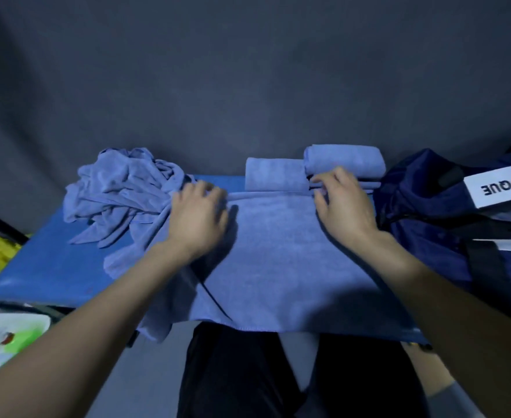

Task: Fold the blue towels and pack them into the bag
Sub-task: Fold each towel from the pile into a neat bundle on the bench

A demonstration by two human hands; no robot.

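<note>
Towel (278, 260) flat; both hands' grip at far edge.

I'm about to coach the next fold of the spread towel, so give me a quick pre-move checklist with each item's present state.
1. Spread towel lies flat on the blue table: ok, though its left edge is bunched.
2. Left hand on the far edge: ok, resting on it; a real grip cannot tell.
3. Right hand on the far edge: ok, fingers curled at the edge.
4. Crumpled pile clear of the fold: not ok, it touches the towel's left side.
5. Folded towels out of the way: ok, at the back.
6. Bag open: cannot tell.
</note>
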